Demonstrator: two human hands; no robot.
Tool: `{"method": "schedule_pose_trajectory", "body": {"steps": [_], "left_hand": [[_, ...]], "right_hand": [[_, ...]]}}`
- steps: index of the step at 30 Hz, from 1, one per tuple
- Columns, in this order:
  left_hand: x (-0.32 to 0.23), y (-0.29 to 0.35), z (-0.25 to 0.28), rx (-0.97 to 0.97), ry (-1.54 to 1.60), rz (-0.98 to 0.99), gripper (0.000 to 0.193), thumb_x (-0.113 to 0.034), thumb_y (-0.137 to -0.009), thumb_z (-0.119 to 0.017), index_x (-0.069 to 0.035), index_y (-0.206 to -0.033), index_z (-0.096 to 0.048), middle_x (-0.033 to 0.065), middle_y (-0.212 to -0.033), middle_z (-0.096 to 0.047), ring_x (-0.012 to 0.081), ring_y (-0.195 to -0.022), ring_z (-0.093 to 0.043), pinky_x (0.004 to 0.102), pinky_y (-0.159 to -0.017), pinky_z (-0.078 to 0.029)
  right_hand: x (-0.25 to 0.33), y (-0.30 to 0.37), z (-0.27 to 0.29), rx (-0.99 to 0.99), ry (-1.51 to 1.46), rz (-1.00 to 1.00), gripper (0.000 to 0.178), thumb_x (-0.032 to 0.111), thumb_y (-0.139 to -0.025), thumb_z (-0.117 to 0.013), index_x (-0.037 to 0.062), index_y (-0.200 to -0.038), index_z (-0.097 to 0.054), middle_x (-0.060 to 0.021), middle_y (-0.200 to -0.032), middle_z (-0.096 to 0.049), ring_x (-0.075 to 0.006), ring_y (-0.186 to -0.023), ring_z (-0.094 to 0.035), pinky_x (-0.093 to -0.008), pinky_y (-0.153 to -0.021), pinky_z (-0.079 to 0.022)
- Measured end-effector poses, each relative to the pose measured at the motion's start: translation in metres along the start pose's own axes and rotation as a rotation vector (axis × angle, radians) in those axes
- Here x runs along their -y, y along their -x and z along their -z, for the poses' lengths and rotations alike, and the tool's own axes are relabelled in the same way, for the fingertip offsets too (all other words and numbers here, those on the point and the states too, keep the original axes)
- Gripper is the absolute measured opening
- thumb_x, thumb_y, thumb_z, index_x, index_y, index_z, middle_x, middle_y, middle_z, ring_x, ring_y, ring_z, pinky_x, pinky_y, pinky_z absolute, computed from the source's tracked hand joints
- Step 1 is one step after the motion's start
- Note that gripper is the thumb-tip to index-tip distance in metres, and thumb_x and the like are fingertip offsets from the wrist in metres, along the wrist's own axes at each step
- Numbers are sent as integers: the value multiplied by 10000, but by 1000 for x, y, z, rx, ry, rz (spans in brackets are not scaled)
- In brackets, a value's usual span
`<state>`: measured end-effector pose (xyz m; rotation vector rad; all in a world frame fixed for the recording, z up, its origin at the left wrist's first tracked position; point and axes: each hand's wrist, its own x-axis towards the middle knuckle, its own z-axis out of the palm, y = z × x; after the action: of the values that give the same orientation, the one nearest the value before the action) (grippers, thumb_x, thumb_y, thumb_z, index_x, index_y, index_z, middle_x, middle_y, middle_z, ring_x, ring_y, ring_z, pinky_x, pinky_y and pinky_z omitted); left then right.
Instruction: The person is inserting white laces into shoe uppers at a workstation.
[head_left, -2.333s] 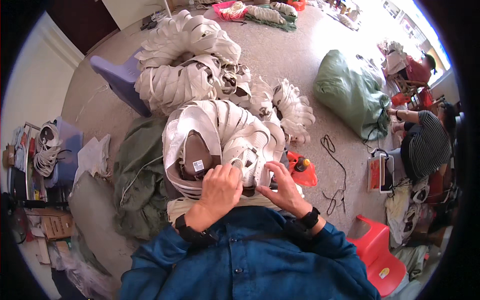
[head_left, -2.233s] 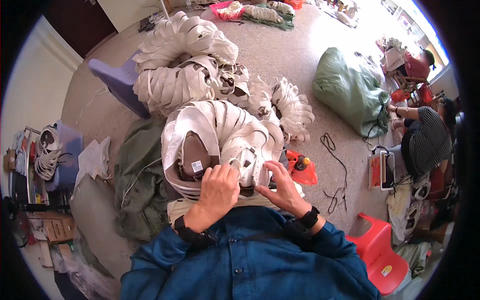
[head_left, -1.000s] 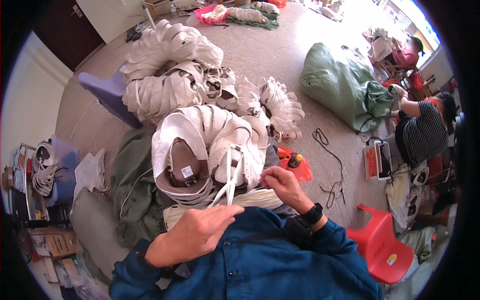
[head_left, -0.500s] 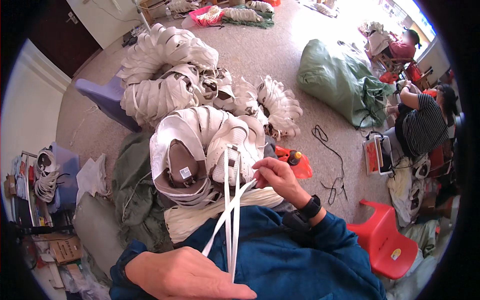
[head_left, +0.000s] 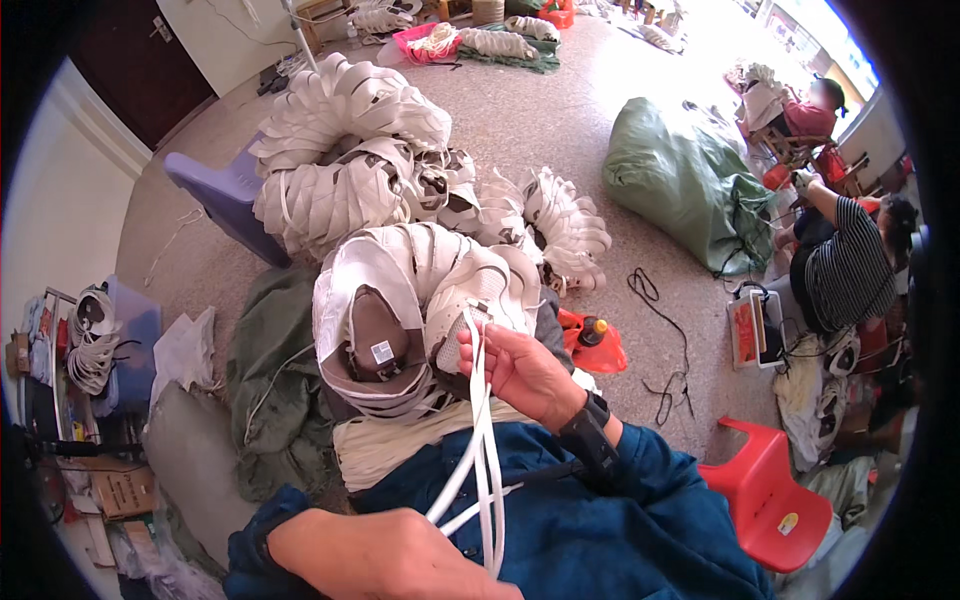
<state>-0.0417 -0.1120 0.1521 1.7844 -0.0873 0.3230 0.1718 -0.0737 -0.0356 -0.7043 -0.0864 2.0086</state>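
White laces (head_left: 483, 430) rose from the eyelet end of a pale shoe upper (head_left: 452, 318) and ran down in narrow strands toward the wearer's lap, crossing one another on the way. The right hand (head_left: 518, 370) was just beside that upper, its fingers half curled, with the laces passing right at the fingertips; whether they were pinched there or only brushed, I could not tell. The left hand (head_left: 390, 552) lay low at the picture's bottom edge, back of the hand uppermost. The lower stretch of the laces ran to its near side and under its index finger, but the remaining fingers were hidden, so their grip could not be made out.

The upper sat at the near end of a curved row of nested uppers (head_left: 425, 255) (the opposite end showed a brown insole (head_left: 376, 325) with a small white label). A bundle of cream laces (head_left: 400, 440) lay across the lap, below the row and against the blue shirt (head_left: 610, 510).
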Motion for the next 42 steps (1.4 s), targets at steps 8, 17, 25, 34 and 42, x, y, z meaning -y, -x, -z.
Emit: {"method": "schedule_pose_trajectory", "body": {"steps": [8, 17, 25, 34, 42], "left_hand": [[50, 16, 29, -412, -457, 487, 219, -67, -919, -658, -32, -1134, -682, 139, -910, -676, 274, -791, -675, 336, -704, -532], [173, -17, 51, -564, -862, 606, 146, -139, -918, -652, 6, -926, -668, 188, -874, -636, 372, -830, -645, 421, -714, -500], [174, -14, 31, -689, -493, 742, 213, -164, -974, -615, 39, -1035, -626, 195, -962, -700, 287, -642, -665, 411, -604, -516], [179, -24, 14, -1040, 1069, 461, 400, -208, -1033, -561, -16, -1371, -464, 176, -1242, -632, 221, -1031, -667, 387, -920, -559], [180, 11, 28, -1020, 1134, 414, 259, -157, -1005, -599, 2, -1207, -570, 33, -914, -613, 134, -747, -622, 384, -840, -563]], "right_hand": [[-19, 3, 12, -12, 182, 209, 156, 133, -1018, -575, 44, -1143, -603, -66, -955, -674, -125, -727, -624, -292, -648, -528], [-35, 14, 15, 70, 1177, 416, 173, 126, -1009, -567, -41, -1011, -615, -123, -794, -642, -163, -731, -627, -349, -661, -512], [-19, 34, 24, 287, 833, 217, 261, 187, -1067, -496, -24, -1078, -649, -55, -965, -683, -134, -900, -648, -296, -865, -528], [-4, 54, 0, 384, 503, -3, 311, 230, -1062, -516, -33, -1173, -639, -107, -1108, -683, -207, -1069, -652, -339, -995, -488], [54, 95, 39, 299, 625, 7, 225, 162, -1030, -540, -19, -1015, -672, -122, -970, -711, -210, -907, -684, -335, -873, -536]]}}
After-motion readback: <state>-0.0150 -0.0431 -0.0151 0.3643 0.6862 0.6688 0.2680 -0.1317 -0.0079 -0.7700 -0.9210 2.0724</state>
